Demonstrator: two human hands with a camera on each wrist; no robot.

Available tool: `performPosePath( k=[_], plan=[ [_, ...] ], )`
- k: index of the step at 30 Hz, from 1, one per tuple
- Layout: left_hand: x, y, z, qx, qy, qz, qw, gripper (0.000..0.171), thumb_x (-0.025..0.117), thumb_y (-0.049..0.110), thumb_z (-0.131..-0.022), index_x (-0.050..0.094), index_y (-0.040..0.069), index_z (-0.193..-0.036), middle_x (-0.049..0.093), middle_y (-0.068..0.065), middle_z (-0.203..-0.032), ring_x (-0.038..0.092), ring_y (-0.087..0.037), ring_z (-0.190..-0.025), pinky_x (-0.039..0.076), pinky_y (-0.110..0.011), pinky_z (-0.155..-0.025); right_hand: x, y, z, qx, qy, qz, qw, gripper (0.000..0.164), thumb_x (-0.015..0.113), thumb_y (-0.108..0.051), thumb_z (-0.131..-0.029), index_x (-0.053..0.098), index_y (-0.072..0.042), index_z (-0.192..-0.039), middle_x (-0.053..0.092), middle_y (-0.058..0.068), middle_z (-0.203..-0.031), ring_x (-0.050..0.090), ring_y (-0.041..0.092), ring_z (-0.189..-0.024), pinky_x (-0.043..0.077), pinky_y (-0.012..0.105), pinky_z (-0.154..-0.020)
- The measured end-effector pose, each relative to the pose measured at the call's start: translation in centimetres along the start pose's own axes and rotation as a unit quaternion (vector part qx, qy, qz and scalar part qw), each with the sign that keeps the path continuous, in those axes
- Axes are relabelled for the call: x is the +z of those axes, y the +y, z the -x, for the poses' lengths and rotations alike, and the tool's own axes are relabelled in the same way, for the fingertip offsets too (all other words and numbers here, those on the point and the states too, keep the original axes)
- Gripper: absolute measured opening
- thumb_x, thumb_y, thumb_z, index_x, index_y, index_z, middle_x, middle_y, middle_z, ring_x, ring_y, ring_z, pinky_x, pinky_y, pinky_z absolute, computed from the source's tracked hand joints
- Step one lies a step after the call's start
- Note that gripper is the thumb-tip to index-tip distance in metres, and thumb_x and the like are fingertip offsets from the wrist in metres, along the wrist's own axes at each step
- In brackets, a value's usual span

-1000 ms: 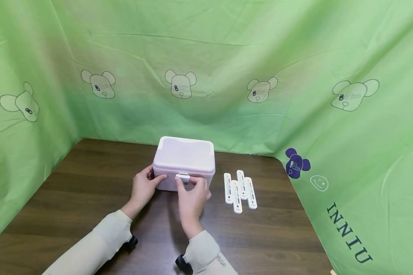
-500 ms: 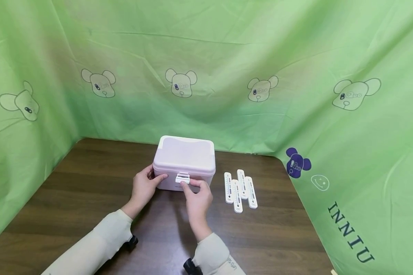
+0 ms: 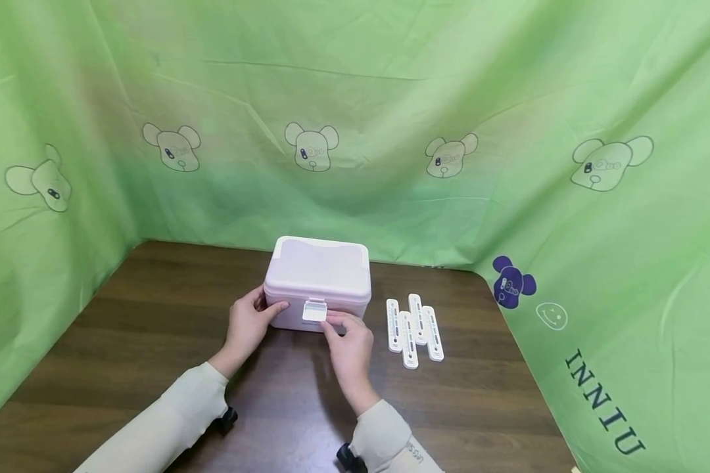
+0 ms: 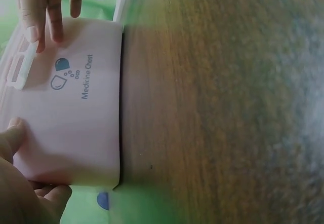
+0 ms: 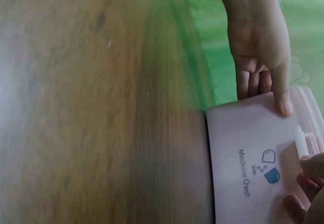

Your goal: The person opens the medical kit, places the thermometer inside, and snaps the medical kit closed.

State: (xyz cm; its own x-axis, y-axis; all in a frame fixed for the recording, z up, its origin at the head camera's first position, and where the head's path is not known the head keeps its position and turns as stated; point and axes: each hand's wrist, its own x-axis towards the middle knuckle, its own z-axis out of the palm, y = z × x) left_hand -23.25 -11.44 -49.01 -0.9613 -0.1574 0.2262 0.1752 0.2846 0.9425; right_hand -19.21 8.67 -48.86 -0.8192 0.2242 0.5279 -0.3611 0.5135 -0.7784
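Observation:
A pale pink medicine box with a white-edged lid stands on the table, lid down. Its front reads "Medicine Chest" beside a capsule print. The white front latch is swung outward from the front wall. My left hand grips the box's left front corner, thumb on the front and fingers along the side. With thumb and index finger at the latch's lower right corner, my right hand pinches it. In the right wrist view the thumb tip touches the latch.
Several white thermometer-like strips with printed scales lie in a staggered group to the right of the box. The dark wooden table is backed and flanked by a green curtain with bear prints, close behind the box.
My right hand has shifted right and slightly down, its thumb moving from the latch's left part to its lower right corner. The latch has swung outward and up. The left hand stays put.

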Motion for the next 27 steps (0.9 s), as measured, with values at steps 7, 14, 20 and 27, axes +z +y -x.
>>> performPosePath(
  k=[7, 14, 20, 27],
  plan=[
    [-0.3, 0.3, -0.2, -0.006, -0.035, -0.006, 0.9993, 0.063, 0.083, 0.017, -0.088, 0.058, -0.004, -0.142, 0.065, -0.022, -0.135, 0.063, -0.032, -0.126, 0.054, -0.043, -0.101, -1.9, 0.8, -0.4, -0.074, -0.048, 0.017, 0.996, 0.012, 0.086, -0.007, -0.081, 0.082, -0.008, -0.092, 0.079, -0.002, -0.104, 0.072, 0.019, -0.103, 0.052, 0.032, -0.094],
    [-1.8, 0.6, -0.2, 0.009, -0.055, -0.02, 0.9982, 0.076, 0.082, 0.019, -0.089, 0.045, -0.005, -0.151, 0.056, -0.025, -0.145, 0.057, -0.036, -0.133, 0.051, -0.043, -0.105, -5.5, 2.2, -1.9, -0.159, -0.076, 0.027, 0.984, 0.022, 0.087, -0.007, -0.08, 0.08, -0.006, -0.101, 0.077, 0.003, -0.109, 0.07, 0.022, -0.105, 0.052, 0.031, -0.096],
    [-3.0, 1.3, -0.4, 0.048, -0.05, -0.038, 0.9969, 0.075, 0.082, 0.02, -0.089, 0.047, -0.004, -0.15, 0.057, -0.023, -0.146, 0.057, -0.035, -0.134, 0.051, -0.041, -0.105, -8.6, 3.3, -4.2, -0.2, -0.046, 0.068, 0.976, 0.031, 0.088, -0.007, -0.078, 0.078, -0.005, -0.108, 0.077, 0.006, -0.109, 0.068, 0.025, -0.104, 0.05, 0.035, -0.096],
    [-3.6, 1.6, -1.2, 0.085, -0.047, -0.084, 0.9918, 0.069, 0.083, 0.024, -0.088, 0.055, 0.001, -0.147, 0.061, -0.02, -0.142, 0.06, -0.035, -0.13, 0.051, -0.046, -0.105, -8.9, 4.4, -5.9, -0.193, -0.062, 0.105, 0.974, 0.046, 0.089, -0.014, -0.079, 0.075, -0.004, -0.122, 0.075, 0.009, -0.122, 0.066, 0.029, -0.112, 0.049, 0.041, -0.1]
  ],
)
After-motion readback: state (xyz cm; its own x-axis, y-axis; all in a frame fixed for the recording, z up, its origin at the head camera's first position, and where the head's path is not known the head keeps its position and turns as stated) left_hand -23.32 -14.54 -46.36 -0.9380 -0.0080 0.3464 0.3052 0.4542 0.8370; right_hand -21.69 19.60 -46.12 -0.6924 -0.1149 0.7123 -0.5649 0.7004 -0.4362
